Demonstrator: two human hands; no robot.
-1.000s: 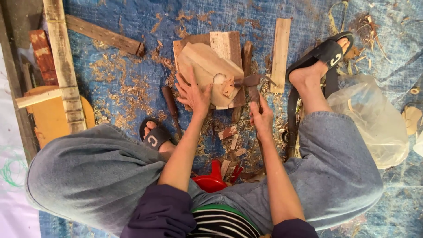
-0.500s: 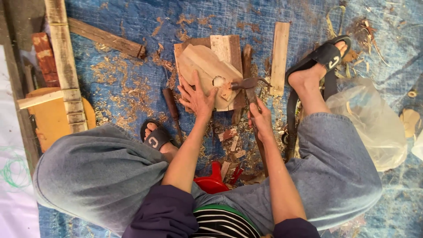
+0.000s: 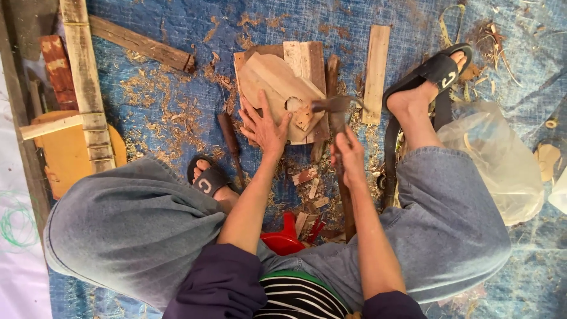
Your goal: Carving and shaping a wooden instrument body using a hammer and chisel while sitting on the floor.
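Since the earlier frames the right hand [image 3: 349, 155] has drawn slightly back toward the body and the hammer [image 3: 336, 115] has swung in, so its dark head is now hanging just above the right edge of the wooden workpiece [image 3: 269, 82], beside the round hole [image 3: 293, 104] cut through it. The left hand [image 3: 264, 125] is staying planted where it was.

The right hand is closing around the hammer's handle, fingers wrapped tight, with the head pointing away from the body. The left hand is lying open and flat, fingers spread, pressing down on the near edge of the pale, curved workpiece. That workpiece is resting on a stack of short boards [image 3: 307, 59] on the blue tarp [image 3: 177, 35] spread over the ground, directly in front of the seated person and between the two feet. A small wood offcut [image 3: 304, 117] is sitting just below the hole, between the two hands.

A narrow plank [image 3: 375, 74] is lying upright in the picture just right of the stack. A chisel with a wooden handle [image 3: 229, 139] is lying on the tarp left of the left hand, near the left sandal [image 3: 208, 180]. The right sandal [image 3: 434, 71] is stretching out toward a clear plastic bag [image 3: 499, 159]. Wood shavings [image 3: 156, 112] are littering the tarp, and a red object [image 3: 283, 239] is showing between the knees.
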